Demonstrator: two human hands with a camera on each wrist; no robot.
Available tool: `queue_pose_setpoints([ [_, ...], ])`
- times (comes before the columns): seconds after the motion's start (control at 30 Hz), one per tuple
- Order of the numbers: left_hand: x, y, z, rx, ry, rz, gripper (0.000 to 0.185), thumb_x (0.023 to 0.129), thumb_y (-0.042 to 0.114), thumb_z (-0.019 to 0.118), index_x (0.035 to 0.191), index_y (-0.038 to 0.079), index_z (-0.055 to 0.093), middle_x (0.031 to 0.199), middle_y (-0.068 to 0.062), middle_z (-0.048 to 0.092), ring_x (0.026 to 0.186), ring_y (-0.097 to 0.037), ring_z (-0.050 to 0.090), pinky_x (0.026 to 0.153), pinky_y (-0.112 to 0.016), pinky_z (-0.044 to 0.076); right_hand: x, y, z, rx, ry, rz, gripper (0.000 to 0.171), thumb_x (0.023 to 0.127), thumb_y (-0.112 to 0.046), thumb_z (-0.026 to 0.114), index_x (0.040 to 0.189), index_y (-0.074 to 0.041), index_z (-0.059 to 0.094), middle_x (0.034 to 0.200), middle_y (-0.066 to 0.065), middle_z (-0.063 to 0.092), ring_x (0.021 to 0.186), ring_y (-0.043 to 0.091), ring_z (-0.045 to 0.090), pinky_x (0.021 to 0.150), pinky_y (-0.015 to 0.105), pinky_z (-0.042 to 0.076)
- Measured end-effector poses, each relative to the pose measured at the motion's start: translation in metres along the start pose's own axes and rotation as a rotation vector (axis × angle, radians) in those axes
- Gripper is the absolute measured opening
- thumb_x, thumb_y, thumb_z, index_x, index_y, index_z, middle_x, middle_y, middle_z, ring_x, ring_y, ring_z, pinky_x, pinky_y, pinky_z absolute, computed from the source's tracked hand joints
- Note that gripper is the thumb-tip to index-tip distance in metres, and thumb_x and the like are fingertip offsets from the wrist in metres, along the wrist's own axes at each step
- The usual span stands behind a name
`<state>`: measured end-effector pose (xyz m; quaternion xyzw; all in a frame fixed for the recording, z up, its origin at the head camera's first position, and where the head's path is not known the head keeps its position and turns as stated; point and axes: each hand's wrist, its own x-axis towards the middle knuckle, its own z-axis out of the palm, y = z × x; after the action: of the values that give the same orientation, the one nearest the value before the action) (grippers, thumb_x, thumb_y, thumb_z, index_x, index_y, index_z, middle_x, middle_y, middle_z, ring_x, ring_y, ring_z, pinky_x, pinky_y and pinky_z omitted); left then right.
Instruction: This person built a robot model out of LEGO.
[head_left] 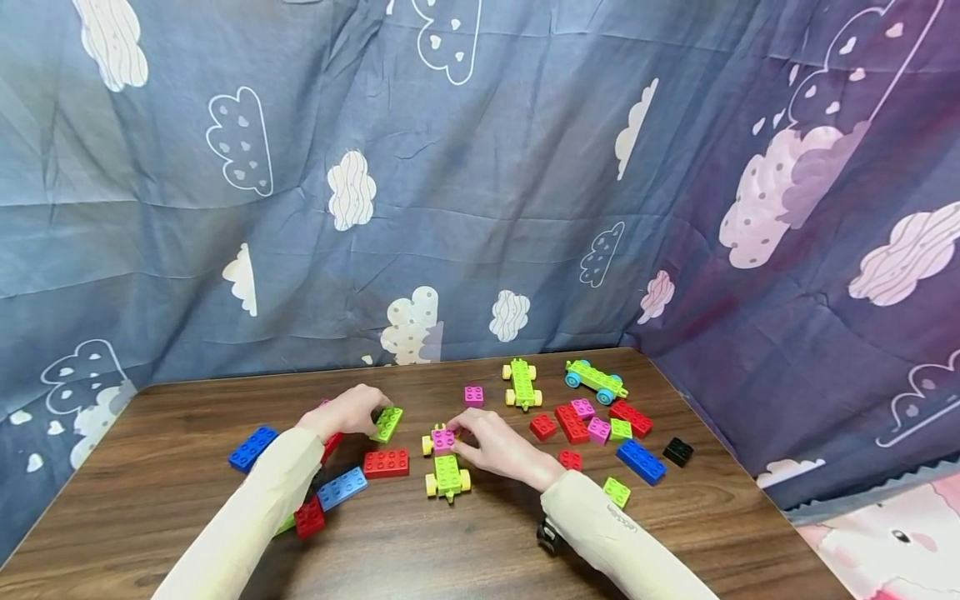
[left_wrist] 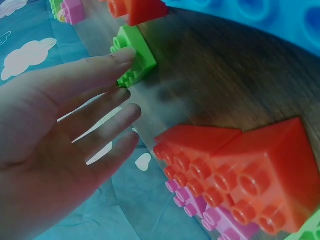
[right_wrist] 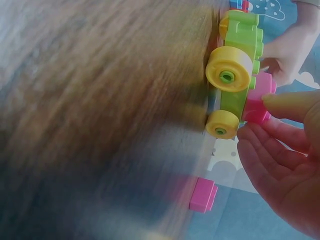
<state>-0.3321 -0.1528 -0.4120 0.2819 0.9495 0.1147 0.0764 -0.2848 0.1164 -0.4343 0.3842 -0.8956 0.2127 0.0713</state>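
On the wooden table [head_left: 150, 467] stands a green wheeled chassis [head_left: 447, 473] with yellow wheels [right_wrist: 229, 68]. A pink brick [head_left: 443, 439] sits on its far end. My right hand [head_left: 465, 432] pinches that pink brick [right_wrist: 257, 97] between thumb and fingers [right_wrist: 252, 132]. My left hand [head_left: 366, 414] reaches towards a small green brick [head_left: 387, 423]. In the left wrist view its fingers are straight, and the index fingertip [left_wrist: 122, 56] touches the green brick [left_wrist: 137, 60]. Red bricks [left_wrist: 240, 175] lie close by that hand.
Loose bricks lie left of the hands: blue [head_left: 252, 447], red [head_left: 386, 462], blue [head_left: 341, 487], red [head_left: 309, 517]. At the back right stand two more wheeled chassis [head_left: 521, 383] [head_left: 597, 381] beside several mixed bricks [head_left: 592, 421], one of them black [head_left: 678, 451]. Cloud-print cloth walls the table.
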Motion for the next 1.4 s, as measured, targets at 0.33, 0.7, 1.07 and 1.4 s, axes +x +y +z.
queue_pose_setpoints([
  [0.33, 0.008, -0.003, 0.01, 0.087, 0.091, 0.044, 0.042, 0.072, 0.015, 0.087, 0.104, -0.005, 0.07, 0.098, -0.015, 0.069, 0.089, -0.025, 0.061, 0.086, -0.041, 0.055, -0.001, 0.001, 0.001, -0.005, 0.005, -0.006, 0.022, 0.091, -0.012, 0.069, 0.111, -0.003, 0.068, 0.107, 0.009, 0.071, 0.096, 0.019, 0.067, 0.086, 0.031, 0.056],
  [0.7, 0.009, -0.002, 0.009, 0.02, 0.019, 0.004, 0.048, 0.074, 0.014, 0.086, 0.113, -0.005, 0.065, 0.104, -0.016, 0.069, 0.093, -0.025, 0.061, 0.088, -0.043, 0.055, 0.0, 0.0, -0.002, -0.033, -0.016, -0.002, 0.023, 0.092, -0.014, 0.068, 0.113, -0.004, 0.068, 0.108, 0.008, 0.071, 0.098, 0.017, 0.066, 0.089, 0.032, 0.055],
  [1.07, 0.01, -0.003, 0.013, 0.032, 0.0, 0.0, 0.056, 0.071, 0.017, 0.087, 0.119, -0.004, 0.067, 0.113, -0.016, 0.066, 0.105, -0.029, 0.059, 0.096, -0.047, 0.053, -0.003, 0.001, -0.004, -0.036, -0.043, 0.002, 0.026, 0.093, -0.018, 0.068, 0.116, -0.006, 0.068, 0.112, 0.007, 0.07, 0.099, 0.018, 0.066, 0.09, 0.031, 0.055],
  [1.4, 0.014, -0.006, 0.015, 0.086, 0.026, 0.032, 0.055, 0.071, 0.024, 0.085, 0.116, -0.003, 0.068, 0.108, -0.013, 0.068, 0.099, -0.025, 0.057, 0.09, -0.041, 0.053, -0.009, 0.002, -0.009, -0.049, -0.084, 0.027, 0.033, 0.094, -0.021, 0.068, 0.123, -0.006, 0.066, 0.118, 0.006, 0.069, 0.109, 0.017, 0.064, 0.097, 0.033, 0.053],
])
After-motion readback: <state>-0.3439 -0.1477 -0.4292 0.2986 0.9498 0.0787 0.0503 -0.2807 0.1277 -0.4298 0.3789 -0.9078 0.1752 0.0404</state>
